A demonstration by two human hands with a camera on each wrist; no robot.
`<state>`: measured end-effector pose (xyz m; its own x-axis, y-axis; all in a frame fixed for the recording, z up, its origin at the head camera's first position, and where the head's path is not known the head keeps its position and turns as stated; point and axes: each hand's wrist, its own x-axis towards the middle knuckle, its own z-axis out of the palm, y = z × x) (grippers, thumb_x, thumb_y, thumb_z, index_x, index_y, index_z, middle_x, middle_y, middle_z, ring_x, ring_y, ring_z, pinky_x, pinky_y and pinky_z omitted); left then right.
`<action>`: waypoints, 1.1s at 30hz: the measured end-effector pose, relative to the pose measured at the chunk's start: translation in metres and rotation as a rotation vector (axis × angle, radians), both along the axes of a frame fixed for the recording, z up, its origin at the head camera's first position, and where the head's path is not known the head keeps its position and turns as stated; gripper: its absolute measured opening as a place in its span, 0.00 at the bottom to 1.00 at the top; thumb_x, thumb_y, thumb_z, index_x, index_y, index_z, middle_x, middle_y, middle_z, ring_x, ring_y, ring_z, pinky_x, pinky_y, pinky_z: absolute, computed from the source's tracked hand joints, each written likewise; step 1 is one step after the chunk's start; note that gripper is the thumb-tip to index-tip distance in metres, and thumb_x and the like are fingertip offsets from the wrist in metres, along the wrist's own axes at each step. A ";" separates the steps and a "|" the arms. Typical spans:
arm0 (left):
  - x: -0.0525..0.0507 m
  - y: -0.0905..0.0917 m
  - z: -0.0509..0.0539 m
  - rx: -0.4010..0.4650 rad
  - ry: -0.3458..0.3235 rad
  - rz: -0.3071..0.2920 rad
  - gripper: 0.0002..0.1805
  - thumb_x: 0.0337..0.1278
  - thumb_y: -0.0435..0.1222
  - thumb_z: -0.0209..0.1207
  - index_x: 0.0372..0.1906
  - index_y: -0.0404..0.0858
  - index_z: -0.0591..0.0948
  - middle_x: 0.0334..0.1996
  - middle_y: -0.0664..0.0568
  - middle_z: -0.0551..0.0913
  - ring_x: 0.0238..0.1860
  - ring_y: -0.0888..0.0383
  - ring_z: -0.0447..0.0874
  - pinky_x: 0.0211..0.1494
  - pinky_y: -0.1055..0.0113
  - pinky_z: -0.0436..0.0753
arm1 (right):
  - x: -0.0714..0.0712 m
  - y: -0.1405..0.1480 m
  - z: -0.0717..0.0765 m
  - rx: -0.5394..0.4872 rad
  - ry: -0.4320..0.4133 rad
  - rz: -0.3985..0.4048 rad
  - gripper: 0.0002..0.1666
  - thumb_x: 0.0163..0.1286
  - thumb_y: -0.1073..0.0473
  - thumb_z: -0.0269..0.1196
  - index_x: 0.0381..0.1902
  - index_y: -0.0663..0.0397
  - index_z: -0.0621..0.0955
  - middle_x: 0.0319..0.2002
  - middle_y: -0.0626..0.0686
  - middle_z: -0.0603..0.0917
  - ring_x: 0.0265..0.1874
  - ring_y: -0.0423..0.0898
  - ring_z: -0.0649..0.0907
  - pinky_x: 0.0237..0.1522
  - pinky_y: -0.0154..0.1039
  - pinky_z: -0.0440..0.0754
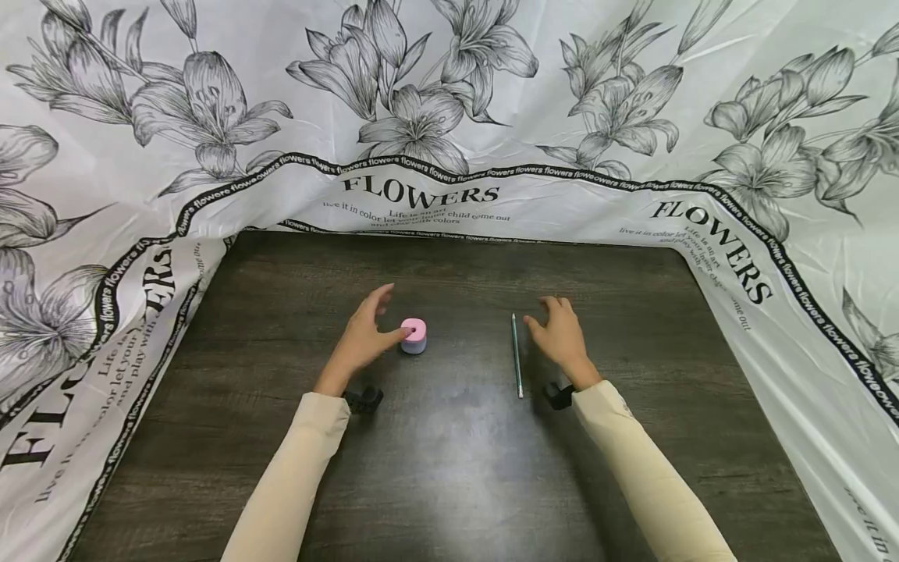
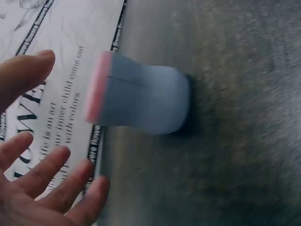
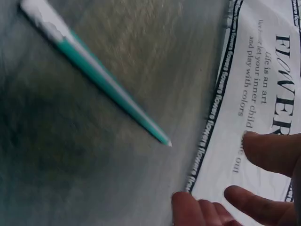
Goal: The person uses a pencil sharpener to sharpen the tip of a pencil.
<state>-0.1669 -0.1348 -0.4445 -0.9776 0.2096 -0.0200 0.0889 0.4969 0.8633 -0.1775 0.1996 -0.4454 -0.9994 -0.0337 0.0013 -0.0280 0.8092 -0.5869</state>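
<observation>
Sharpener (image 1: 414, 344) and pencil (image 1: 517, 355) are both on the dark surface (image 1: 449, 460) in the head view. I call it a sharpener because its pink top has a dark hole. It stands upright beside the left hand (image 1: 360, 337), and the thumb hides a bit of its edge. The pencil lies flat, just beside the right hand (image 1: 559, 334), with its tip pointing away from the person. Both hands have nothing in them, and their fingers are loose and a little bent. The surface has wood lines and a soft shine. A wrinkly white cloth (image 1: 421, 211) with drawn flowers goes round it.

Left wrist view: it is blurry, but the thumb and fingers are apart and do not touch the sharpener. It has a flat pink top, a thinner middle and a round blue bottom, with a thin line across its side. It looks like hard, smooth plastic, so I think it is light and may slide or tip if bumped. The thin middle looks like a good place to pinch.

Right wrist view: the pencil is green and straight, with a shiny stripe and a pale tip. The fingers are clear of it. I think it is light and stiff and could roll. Its middle would be best to hold, because the thin tip might snap.
</observation>
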 end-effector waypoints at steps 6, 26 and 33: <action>0.000 0.006 -0.024 0.042 -0.054 0.007 0.46 0.52 0.35 0.68 0.73 0.39 0.55 0.68 0.36 0.62 0.65 0.37 0.64 0.65 0.46 0.68 | 0.010 -0.005 -0.015 0.000 -0.090 -0.014 0.33 0.63 0.53 0.65 0.59 0.70 0.71 0.55 0.69 0.71 0.48 0.62 0.76 0.48 0.55 0.77; 0.003 0.031 -0.055 -0.018 -0.009 0.149 0.31 0.47 0.31 0.70 0.59 0.34 0.72 0.55 0.36 0.78 0.57 0.43 0.76 0.58 0.52 0.76 | 0.029 -0.027 -0.042 0.033 -0.122 -0.115 0.23 0.48 0.65 0.73 0.41 0.67 0.79 0.34 0.62 0.80 0.31 0.55 0.80 0.35 0.49 0.80; 0.003 0.034 -0.055 -0.024 0.020 0.218 0.30 0.44 0.31 0.71 0.57 0.34 0.74 0.50 0.37 0.80 0.50 0.44 0.80 0.52 0.52 0.78 | 0.028 -0.026 -0.041 0.076 -0.139 -0.172 0.18 0.48 0.68 0.58 0.40 0.64 0.83 0.32 0.60 0.85 0.28 0.57 0.83 0.29 0.50 0.80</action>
